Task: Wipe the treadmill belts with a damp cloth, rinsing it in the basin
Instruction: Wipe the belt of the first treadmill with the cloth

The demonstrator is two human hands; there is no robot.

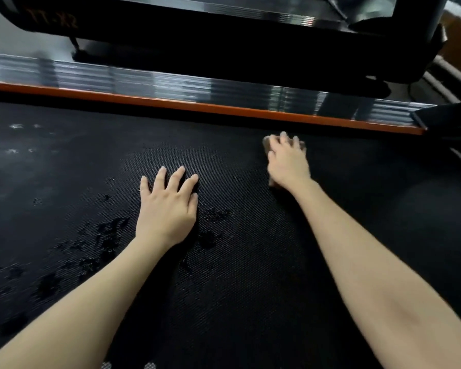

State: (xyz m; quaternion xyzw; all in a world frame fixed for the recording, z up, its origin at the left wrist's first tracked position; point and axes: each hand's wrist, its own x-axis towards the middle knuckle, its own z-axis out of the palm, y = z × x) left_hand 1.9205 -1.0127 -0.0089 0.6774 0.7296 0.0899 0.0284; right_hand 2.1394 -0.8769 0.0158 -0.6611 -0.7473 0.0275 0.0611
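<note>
Black textured belt (250,275) filled the near view, with both your bare forearms reaching out over it.

- Wet patches (104,235) lay scattered on the belt to the left of your left forearm and around its wrist. The weave to the right looked drier.
- Your left hand (168,206) lay flat on the belt, palm down and fingers spread, holding nothing. I judged it a brace.
- Further out and to the right, your right hand (288,163) pressed the cloth (266,144) onto the belt. Its fingers were stretched across the top, not curled round it. The cloth was brownish and mostly covered, showing only past the fingertips and beside the wrist. This hand was blurred.
- A few pale specks (16,126) sat on the belt far left, well apart from the cloth.
- Beyond the cloth ran an orange edge strip (197,105), then a ribbed silver side rail (144,81), then a second treadmill (197,41).
- Basin: not in view.

Risks, as I judged them:
- The belt could creep under your braced left hand, because your weight was forward and the surface wet. Then the palm would skid.
- The cloth could slip from under flat fingers on a hard stroke.
- The cloth could catch in the gap below the orange strip if the stroke ran long.
- The left-hand specks could be missed, being far from the cloth.
</note>
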